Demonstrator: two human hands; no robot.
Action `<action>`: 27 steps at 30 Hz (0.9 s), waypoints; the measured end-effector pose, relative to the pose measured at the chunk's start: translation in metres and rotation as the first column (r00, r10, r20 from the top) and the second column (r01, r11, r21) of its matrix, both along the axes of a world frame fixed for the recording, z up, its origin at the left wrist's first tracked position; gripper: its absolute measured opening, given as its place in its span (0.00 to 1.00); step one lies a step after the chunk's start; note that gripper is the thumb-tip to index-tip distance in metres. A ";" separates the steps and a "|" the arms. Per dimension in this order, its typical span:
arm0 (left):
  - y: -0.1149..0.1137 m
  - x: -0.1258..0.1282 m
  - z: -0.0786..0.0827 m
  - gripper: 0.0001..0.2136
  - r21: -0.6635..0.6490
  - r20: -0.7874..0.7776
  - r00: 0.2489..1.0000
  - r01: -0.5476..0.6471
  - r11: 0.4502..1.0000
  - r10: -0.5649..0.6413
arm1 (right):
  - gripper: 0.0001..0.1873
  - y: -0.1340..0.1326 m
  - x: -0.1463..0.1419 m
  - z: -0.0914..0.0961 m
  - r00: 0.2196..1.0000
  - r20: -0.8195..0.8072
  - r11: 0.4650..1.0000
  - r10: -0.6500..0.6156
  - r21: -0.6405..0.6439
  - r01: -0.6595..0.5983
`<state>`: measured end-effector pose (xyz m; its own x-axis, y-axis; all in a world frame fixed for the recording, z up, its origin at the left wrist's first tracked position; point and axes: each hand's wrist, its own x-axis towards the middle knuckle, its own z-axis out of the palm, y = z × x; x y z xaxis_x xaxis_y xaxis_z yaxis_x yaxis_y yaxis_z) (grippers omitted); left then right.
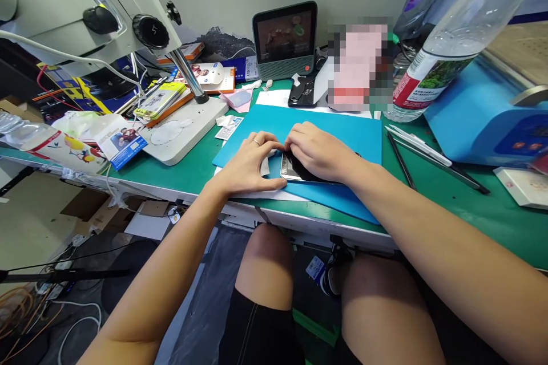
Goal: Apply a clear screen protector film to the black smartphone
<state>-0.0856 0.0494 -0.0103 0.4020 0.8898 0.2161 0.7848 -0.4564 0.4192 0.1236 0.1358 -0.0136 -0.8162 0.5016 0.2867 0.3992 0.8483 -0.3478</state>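
A dark smartphone (295, 173) with a shiny metallic edge lies flat on the blue mat (359, 131). Around its left end is my left hand (250, 162), thumb at the near corner and index finger at the far corner. A crumpled white tissue (266, 166) shows beneath that palm. My right hand (319, 151) rests over the phone, covering most of it. Its thumb and fingers are pressed together at the phone's far left corner, close to my left index fingertip. Whatever they pinch there is hidden.
A microscope stand (188, 125) stands left, beside stacked boxes (160, 100). Behind the mat are a smart display (285, 40) and a black phone (302, 91). On the right are tweezers (422, 145), a water bottle (445, 63) and a blue machine (479, 120).
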 end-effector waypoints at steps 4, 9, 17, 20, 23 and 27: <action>0.001 -0.001 0.002 0.28 -0.014 0.033 0.999 -0.002 1.000 0.003 | 0.16 0.001 0.000 0.000 1.000 -0.014 1.000 0.012 -0.011 -0.012; 0.003 -0.002 0.001 0.23 -0.014 0.055 0.998 0.010 1.000 -0.009 | 0.16 0.000 0.000 0.002 1.000 0.002 1.000 0.018 -0.006 -0.018; -0.002 0.000 0.003 0.24 -0.034 0.115 0.993 -0.001 0.999 0.004 | 0.14 0.000 -0.001 0.001 1.000 0.012 1.000 0.007 -0.031 -0.007; -0.002 0.000 0.002 0.27 -0.039 0.134 0.991 0.003 0.999 0.002 | 0.13 -0.001 -0.002 0.001 1.000 0.005 1.000 0.003 -0.028 -0.003; -0.001 0.000 -0.001 0.31 -0.038 0.159 0.987 0.010 0.999 -0.004 | 0.12 -0.002 -0.002 0.000 1.000 0.012 0.999 -0.016 -0.036 0.017; 0.001 0.000 -0.004 0.30 -0.032 0.190 0.982 0.014 0.999 -0.008 | 0.11 -0.002 -0.003 0.000 0.999 0.025 0.999 -0.025 -0.031 0.025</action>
<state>-0.0851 0.0502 -0.0138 0.3662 0.8935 0.2598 0.6843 -0.4478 0.5754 0.1205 0.1338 -0.0135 -0.8099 0.5302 0.2507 0.4289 0.8270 -0.3634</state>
